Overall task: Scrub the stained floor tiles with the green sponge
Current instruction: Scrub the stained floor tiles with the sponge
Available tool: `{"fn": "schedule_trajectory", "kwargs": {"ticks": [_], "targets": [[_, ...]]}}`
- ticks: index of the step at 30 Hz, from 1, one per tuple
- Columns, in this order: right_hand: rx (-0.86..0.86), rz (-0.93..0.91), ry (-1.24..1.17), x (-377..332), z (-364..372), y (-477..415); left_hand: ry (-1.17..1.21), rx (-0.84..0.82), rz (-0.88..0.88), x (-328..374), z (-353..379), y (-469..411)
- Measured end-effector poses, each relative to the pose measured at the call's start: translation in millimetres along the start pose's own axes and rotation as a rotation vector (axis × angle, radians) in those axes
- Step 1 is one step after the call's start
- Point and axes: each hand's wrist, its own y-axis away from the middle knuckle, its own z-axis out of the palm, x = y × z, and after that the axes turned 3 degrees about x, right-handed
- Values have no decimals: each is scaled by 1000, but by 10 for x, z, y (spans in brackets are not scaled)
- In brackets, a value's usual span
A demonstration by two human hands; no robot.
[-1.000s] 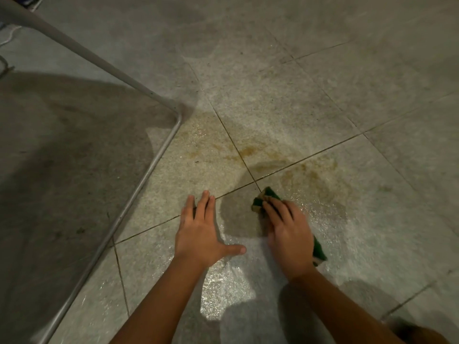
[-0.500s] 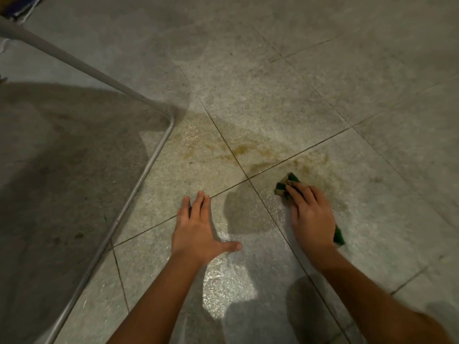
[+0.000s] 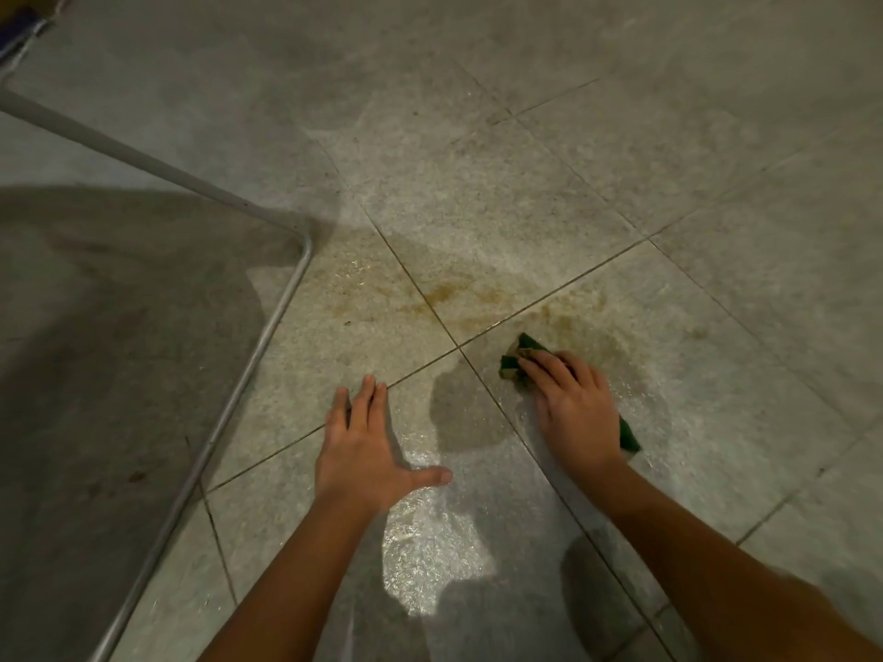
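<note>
Green sponge (image 3: pixel 527 346) under right hand (image 3: pixel 576 413), left hand (image 3: pixel 365 451) splayed flat

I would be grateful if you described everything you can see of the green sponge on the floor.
The green sponge has a dark green scouring top and a yellowish-tan layer showing at its far end. It looks soft and slightly crumpled and lies flat on a wet, glistening tile at the near edge of the brown stain. The right hand covers its middle, with fingers pressing on top. Only the far end and a green corner by the wrist show.
</note>
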Motion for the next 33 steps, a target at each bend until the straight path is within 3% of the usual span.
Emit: {"fn": "schedule_trajectory", "kwargs": {"ticks": [4, 9, 14, 21, 26, 30, 33], "targets": [[33, 197, 6, 192, -74, 139, -13, 11, 8, -9, 8, 4], [65, 371, -11, -73, -124, 312, 16, 15, 2, -26, 38, -11], [30, 138, -12, -351, -32, 312, 15, 33, 9, -27, 55, -15], [-48, -131, -54, 75, -15, 17, 14, 30, 17, -18, 32, -3], [-8, 168, -44, 235, -141, 209, 145, 58, 46, 83, -14, -59], [0, 227, -4, 366, -231, 448, 199, 100, 77, 321, -112, -174], [80, 378, 39, 518, -274, 457, 199, 33, 29, 510, -128, -253]]}}
